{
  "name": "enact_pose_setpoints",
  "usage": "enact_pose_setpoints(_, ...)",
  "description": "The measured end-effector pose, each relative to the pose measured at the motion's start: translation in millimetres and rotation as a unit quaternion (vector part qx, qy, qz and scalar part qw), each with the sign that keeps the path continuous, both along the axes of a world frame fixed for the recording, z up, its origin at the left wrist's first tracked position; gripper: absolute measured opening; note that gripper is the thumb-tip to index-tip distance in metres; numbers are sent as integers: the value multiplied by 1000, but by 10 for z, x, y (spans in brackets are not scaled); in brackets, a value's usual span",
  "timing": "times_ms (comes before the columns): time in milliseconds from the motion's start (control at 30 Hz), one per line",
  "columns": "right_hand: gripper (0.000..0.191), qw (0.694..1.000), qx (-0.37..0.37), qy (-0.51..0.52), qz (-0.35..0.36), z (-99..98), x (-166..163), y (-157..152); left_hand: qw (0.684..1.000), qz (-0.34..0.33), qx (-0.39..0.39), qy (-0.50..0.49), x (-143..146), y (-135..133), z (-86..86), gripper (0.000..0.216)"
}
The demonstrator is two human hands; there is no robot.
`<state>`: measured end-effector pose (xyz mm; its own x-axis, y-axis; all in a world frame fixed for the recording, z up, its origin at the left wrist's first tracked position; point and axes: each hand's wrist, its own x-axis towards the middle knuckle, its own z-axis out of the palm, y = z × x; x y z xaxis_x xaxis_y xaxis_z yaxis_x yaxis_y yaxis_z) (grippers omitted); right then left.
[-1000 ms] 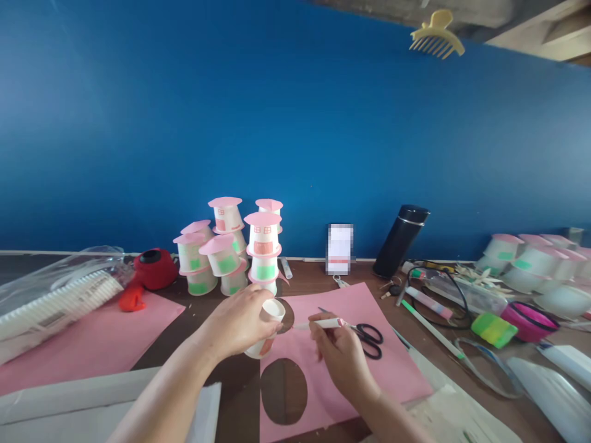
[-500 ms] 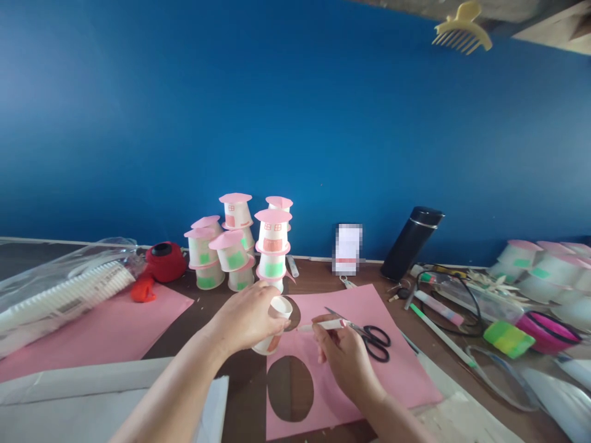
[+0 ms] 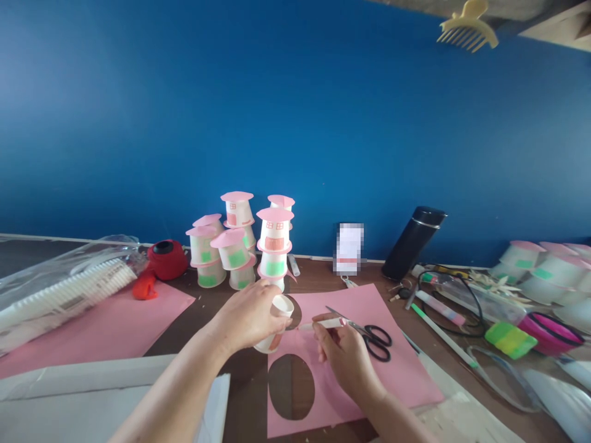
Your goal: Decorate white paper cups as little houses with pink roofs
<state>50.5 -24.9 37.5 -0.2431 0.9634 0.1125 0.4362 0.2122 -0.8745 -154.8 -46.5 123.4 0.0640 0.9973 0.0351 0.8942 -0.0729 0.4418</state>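
Fingers of my left hand (image 3: pixel 252 317) are wrapped round a white paper cup (image 3: pixel 265 346) that is tilted, its bottom end up and right, its rim down and left. A red-brown drawn patch shows on the cup's side, partly hidden by the hand. My right hand (image 3: pixel 344 354) grips a white marker pen (image 3: pixel 327 323) with a red back end. The pen points left toward the cup, and a small gap seems to lie between them. Beneath the right hand spreads pink paper (image 3: pixel 341 406) with round holes cut out. Scissors (image 3: pixel 376 341) with black handles lie beside that hand.
Stacked cup towers (image 3: pixel 274 237) with pink paper roofs stand at the wall. Bagged cups (image 3: pixel 78 289) and a red tape dispenser (image 3: pixel 167 258) lie left. Rightward are a phone (image 3: pixel 348 249), a black flask (image 3: pixel 413 243), a pink pouch (image 3: pixel 549 335) and more cups (image 3: pixel 554 271).
The view has shifted very slightly. Both hands keep the same hold on the cup and the marker pen, with hardly any visible movement.
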Motion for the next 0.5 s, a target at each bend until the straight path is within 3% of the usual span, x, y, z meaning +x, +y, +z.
enact_pose_setpoints(233, 26, 1000, -2, 29, -3, -9, -6, 17, 1000, 1, 1, 1, 3, -2, 6, 26)
enact_pose_setpoints(500, 25, 999, 0, 32, -2, -21, 4, 13, 1000, 10, -9, 2, 23, -14, 38, 24)
